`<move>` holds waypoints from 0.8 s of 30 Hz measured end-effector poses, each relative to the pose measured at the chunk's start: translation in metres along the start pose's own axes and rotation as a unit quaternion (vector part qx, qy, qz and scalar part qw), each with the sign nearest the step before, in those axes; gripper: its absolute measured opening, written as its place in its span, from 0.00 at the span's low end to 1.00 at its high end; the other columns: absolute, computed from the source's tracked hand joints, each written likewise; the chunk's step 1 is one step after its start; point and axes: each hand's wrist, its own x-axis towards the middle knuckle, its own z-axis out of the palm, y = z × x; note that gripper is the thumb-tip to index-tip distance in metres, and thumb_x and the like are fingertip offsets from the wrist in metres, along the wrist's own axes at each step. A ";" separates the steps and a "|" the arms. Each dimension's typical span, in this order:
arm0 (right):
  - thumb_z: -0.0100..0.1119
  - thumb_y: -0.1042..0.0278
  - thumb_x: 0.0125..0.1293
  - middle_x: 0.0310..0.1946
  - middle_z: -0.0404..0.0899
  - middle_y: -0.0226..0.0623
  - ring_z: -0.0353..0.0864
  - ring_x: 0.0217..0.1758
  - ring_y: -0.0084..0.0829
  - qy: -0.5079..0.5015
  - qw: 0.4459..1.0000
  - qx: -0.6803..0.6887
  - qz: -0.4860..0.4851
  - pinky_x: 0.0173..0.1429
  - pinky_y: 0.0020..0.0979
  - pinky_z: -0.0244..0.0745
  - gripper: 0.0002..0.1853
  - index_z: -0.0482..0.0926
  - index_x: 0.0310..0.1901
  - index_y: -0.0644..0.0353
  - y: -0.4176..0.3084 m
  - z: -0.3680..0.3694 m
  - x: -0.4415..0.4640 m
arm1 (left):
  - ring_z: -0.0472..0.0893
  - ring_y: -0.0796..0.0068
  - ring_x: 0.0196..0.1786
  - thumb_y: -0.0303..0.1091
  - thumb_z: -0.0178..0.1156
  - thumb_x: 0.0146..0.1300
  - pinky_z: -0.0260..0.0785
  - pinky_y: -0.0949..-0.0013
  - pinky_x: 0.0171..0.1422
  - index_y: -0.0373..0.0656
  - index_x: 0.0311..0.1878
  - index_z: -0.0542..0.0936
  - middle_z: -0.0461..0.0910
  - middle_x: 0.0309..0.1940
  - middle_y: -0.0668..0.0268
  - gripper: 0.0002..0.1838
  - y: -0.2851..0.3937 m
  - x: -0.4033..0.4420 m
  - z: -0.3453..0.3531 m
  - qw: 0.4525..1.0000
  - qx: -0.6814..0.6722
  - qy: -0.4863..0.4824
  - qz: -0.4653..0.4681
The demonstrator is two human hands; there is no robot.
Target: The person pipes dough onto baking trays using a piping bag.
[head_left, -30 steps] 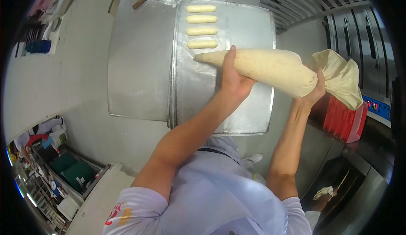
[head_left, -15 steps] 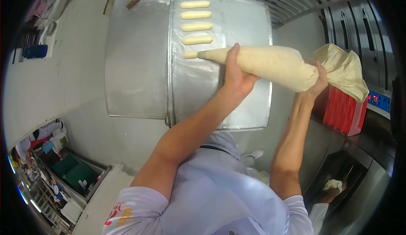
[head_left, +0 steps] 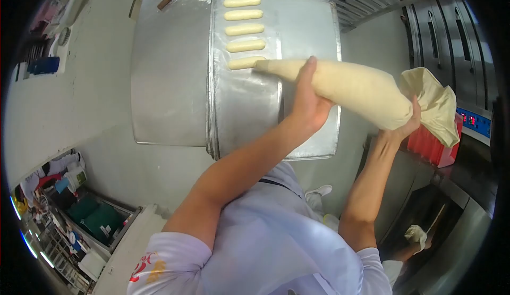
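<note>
The left hand wraps around the tapering front of a cream piping bag, thumb on top, fingers hidden; the right hand closes round its gathered neck. The bag slants over a metal tray on the desk, its nozzle at the right end of the nearest of five pale strips.

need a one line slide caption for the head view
Left hand and right hand hold a piping bag, its tip at the nearest of five pale strips on a tray.
</note>
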 end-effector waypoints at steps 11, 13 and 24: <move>0.58 0.65 0.66 0.34 0.82 0.50 0.83 0.42 0.45 0.012 0.996 -0.092 -0.006 0.55 0.44 0.79 0.12 0.80 0.33 0.67 0.044 -0.006 0.001 | 0.71 0.56 0.68 0.58 0.51 0.74 0.61 0.42 0.72 0.43 0.66 0.67 0.72 0.62 0.55 0.31 0.012 -0.010 -0.052 0.998 -0.065 0.011 -0.024; 0.59 0.65 0.65 0.31 0.80 0.49 0.82 0.39 0.45 0.018 0.994 -0.103 -0.016 0.53 0.43 0.79 0.12 0.79 0.31 0.66 0.045 -0.004 0.001 | 0.72 0.55 0.67 0.59 0.52 0.73 0.62 0.42 0.71 0.43 0.66 0.67 0.72 0.62 0.56 0.31 0.012 -0.009 -0.051 0.998 -0.055 0.006 -0.030; 0.58 0.68 0.64 0.29 0.81 0.44 0.81 0.32 0.39 0.011 0.986 -0.143 -0.083 0.43 0.38 0.80 0.10 0.80 0.31 0.68 0.006 -0.031 0.006 | 0.71 0.55 0.68 0.60 0.53 0.72 0.62 0.41 0.71 0.41 0.66 0.66 0.72 0.63 0.54 0.34 -0.025 -0.003 -0.034 0.998 -0.020 -0.008 -0.052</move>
